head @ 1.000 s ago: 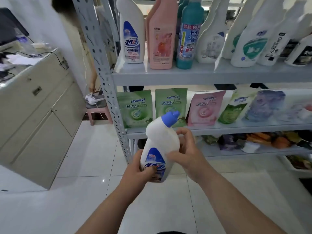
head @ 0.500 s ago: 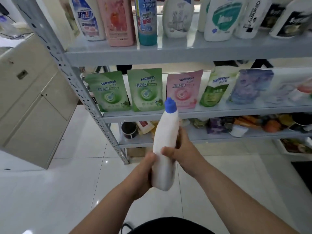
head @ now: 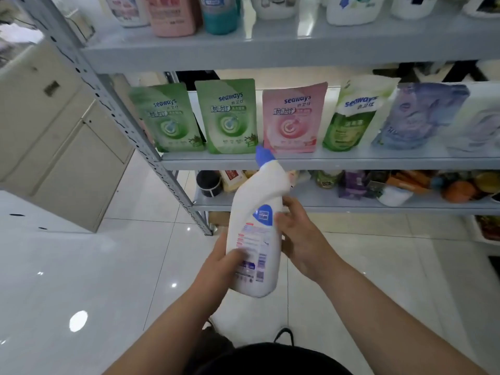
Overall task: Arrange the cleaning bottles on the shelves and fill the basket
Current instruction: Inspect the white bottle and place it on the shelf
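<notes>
A white angled-neck cleaner bottle (head: 257,234) with a blue cap is held upright in front of the grey shelving (head: 270,50), its back label facing me. My left hand (head: 219,263) grips the lower part of the bottle, thumb across the label. My right hand (head: 300,234) holds the bottle's right side at mid-height, fingers behind it. Several cleaning bottles (head: 173,14) stand on the top shelf, cut off by the frame's edge. No basket is in view.
Green, pink and purple refill pouches (head: 230,117) line the middle shelf. The lower shelf (head: 319,201) carries a black tin, packets and fruit-like items. A perforated shelf post (head: 130,125) slants down to the tiled floor. A beige cabinet (head: 59,147) stands left.
The bottle has been turned in my hands so its back label faces me, its cap now tilted left. My view has dropped lower and closer to the shelves.
</notes>
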### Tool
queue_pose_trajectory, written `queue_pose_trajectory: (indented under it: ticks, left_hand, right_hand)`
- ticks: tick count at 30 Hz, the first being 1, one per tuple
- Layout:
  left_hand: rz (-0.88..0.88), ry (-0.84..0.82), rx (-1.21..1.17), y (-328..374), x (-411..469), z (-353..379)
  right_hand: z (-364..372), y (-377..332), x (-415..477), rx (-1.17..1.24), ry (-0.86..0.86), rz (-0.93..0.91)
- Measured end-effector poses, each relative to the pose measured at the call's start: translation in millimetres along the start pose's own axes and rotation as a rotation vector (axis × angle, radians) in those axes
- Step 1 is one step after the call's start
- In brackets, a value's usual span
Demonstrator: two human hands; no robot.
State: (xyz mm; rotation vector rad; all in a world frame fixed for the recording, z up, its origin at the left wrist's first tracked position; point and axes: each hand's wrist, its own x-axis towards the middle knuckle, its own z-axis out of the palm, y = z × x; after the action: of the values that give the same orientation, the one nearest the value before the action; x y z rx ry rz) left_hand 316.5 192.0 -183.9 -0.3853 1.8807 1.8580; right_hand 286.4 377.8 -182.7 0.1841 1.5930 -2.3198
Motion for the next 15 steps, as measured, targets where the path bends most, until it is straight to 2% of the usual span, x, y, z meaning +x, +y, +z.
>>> queue_pose_trajectory:
  ticks: [2, 3, 5, 7, 9, 15]
  left_hand:
    - [-0.245, -0.125, -0.346, 2.6, -5.9, 4.0]
    - [-0.337, -0.223, -0.448, 5.6, -9.2, 4.1]
    - [-0.409, -0.372, -0.519, 10.0, -12.0, 0.1]
    - [-0.403, -0.432, -0.522, 9.4, -9.7, -8.2]
    - [-0.366, -0.425, -0.494, 8.6, -6.1, -18.5]
    - [-0.185, -0.141, -0.213, 15.6, 10.4, -52.9]
  right_hand:
    - [3.4, 3.5, 4.2, 0.124, -0.007, 0.101]
    - [5.6, 6.5, 6.0, 0.16, -0.015, 0.139]
    - [10.5, 15.5, 9.3, 0.21, -0.036, 0.18]
    - [18.1, 21.4, 12.2, 0.25, -0.017, 0.18]
    - [25.5, 20.2, 17.9, 0.227, 0.065, 0.149]
    - [48.7, 15.3, 39.3, -0.063, 0.322, 0.115]
